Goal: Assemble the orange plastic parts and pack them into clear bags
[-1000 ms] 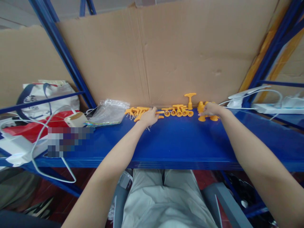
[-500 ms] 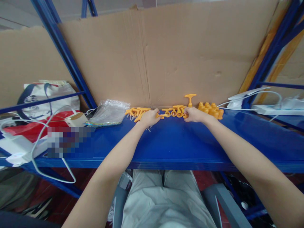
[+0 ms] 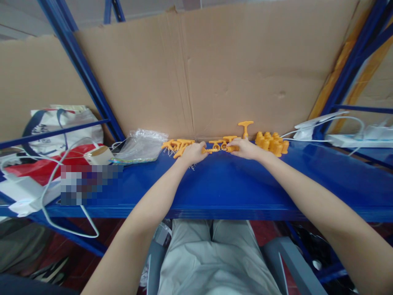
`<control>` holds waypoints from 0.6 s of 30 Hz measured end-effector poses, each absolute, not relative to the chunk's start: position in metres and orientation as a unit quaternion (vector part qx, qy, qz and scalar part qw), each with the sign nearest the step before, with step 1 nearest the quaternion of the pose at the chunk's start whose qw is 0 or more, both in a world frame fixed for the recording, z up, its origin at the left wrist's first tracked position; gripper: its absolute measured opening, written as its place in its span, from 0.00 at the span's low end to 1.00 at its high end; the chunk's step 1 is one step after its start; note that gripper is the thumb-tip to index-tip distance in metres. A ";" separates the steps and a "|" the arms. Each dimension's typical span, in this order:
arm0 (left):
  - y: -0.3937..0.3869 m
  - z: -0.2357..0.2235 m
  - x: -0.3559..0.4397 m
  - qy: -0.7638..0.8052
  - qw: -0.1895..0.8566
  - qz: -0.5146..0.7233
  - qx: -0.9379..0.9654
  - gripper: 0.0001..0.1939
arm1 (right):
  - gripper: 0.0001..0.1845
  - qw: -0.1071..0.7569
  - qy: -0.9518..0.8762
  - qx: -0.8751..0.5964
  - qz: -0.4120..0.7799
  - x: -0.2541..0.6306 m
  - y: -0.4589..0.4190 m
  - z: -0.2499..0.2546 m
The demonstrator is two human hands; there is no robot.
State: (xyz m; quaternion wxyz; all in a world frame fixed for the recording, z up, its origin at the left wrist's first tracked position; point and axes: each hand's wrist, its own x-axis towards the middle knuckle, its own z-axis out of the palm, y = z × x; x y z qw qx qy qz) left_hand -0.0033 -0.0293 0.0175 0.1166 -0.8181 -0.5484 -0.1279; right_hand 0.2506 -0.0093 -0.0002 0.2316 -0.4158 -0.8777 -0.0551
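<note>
My left hand [image 3: 195, 152] is closed round a yellow corkscrew [image 3: 210, 150], whose ridged shaft points right out of the fist. My right hand [image 3: 245, 148] grips a hollow yellow sleeve [image 3: 232, 148], lying on its side with one end toward the corkscrew; a gap separates the two. Behind my left hand lie several yellow T-handled corkscrews [image 3: 178, 143] with metal spirals. Between the hands, more yellow T-handled pieces [image 3: 216, 145] rest along the back. One yellow T-handled piece [image 3: 245, 128] stands upright behind my right hand. Several yellow sleeves [image 3: 270, 143] stand grouped to its right.
A cardboard sheet [image 3: 245, 65] backs the blue shelf [image 3: 221, 188]. Clear plastic bags [image 3: 139, 145] lie left of the corkscrews. Farther left are white cables [image 3: 46, 192], a red bag [image 3: 39, 164] and a white tote [image 3: 80, 135]. A white power strip [image 3: 353, 141] sits at right.
My right hand has moved left, bringing the yellow sleeve away from the row and closer to the corkscrew. My left hand stays nearly still.
</note>
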 end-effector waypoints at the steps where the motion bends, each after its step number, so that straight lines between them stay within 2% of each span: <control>1: -0.029 0.018 -0.003 -0.549 0.116 -0.128 -0.818 0.17 | 0.17 0.231 -0.880 -0.411 -0.058 0.250 -0.009 0.000; 8: -0.032 0.018 -0.001 -0.561 0.116 -0.133 -0.809 0.15 | 0.20 0.223 -0.891 -0.389 -0.070 0.242 -0.017 0.000; 18: -0.036 0.012 0.006 -0.563 0.107 -0.140 -0.808 0.16 | 0.24 0.268 -0.901 -0.337 -0.062 0.231 -0.012 -0.016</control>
